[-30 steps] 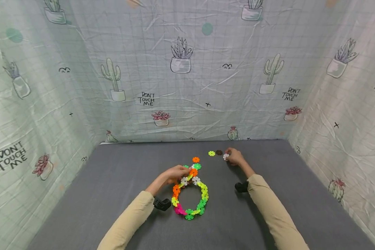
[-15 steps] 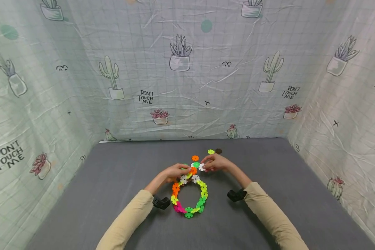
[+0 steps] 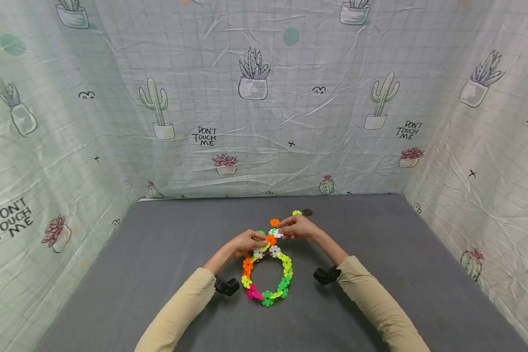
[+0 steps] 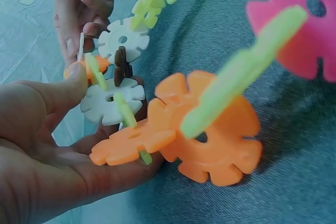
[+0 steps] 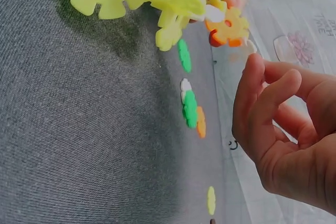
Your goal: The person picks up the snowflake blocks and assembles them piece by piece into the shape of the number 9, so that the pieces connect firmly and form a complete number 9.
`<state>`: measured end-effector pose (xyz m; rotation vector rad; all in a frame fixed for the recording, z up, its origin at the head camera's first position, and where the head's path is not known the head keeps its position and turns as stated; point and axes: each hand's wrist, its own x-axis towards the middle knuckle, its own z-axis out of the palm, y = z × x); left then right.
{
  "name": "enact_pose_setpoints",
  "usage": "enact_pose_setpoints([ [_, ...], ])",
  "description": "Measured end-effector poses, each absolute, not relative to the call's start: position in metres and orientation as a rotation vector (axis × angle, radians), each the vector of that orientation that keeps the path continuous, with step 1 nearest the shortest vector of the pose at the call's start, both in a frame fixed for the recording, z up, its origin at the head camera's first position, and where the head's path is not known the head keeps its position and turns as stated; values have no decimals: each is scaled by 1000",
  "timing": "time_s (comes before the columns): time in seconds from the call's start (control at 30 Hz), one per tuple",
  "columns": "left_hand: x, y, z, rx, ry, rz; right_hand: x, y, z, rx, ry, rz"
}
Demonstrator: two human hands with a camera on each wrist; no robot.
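A closed ring of notched plastic snowflake discs (image 3: pixel 287 264), joined edge to edge in yellow, green, pink, orange and white, lies on the grey table. From its far end rises a short linked piece topped by an orange disc (image 3: pixel 270 240). My left hand (image 3: pixel 246 242) pinches that orange disc between thumb and fingers, with the linked white disc (image 4: pixel 113 100) by its fingers. At the right, my right hand (image 3: pixel 300 227) pinches a single white disc (image 5: pixel 249 49) by its edge. It is right beside the orange disc.
Loose discs lie farther back: an orange one (image 3: pixel 275 222), a yellow one (image 3: pixel 297 212) and a brown one (image 3: pixel 307 212). Near the hands are two green discs (image 5: pixel 184 55) and a loose white one (image 5: pixel 185 90). A printed cactus curtain (image 3: pixel 255 146) stands behind the table.
My right hand has picked the white disc off the table at the back right and carried it left to the orange disc. My left hand has stayed on the linked piece.
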<state>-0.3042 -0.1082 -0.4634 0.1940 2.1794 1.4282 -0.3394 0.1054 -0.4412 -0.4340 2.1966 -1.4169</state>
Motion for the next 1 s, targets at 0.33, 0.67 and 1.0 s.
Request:
enact_pose_setpoints([
  [0.33,-301,-108,-466,363,2359,1452,-342,99,-434,-205,2115,-1391],
  [0.67,-300,-108,-463,223,2305,1485,-348,95,-445,-94,1981,-1440],
  [1.0,-296,-105,-472,178,2355,1561,-339,85,-444,-75,2037,-1513],
])
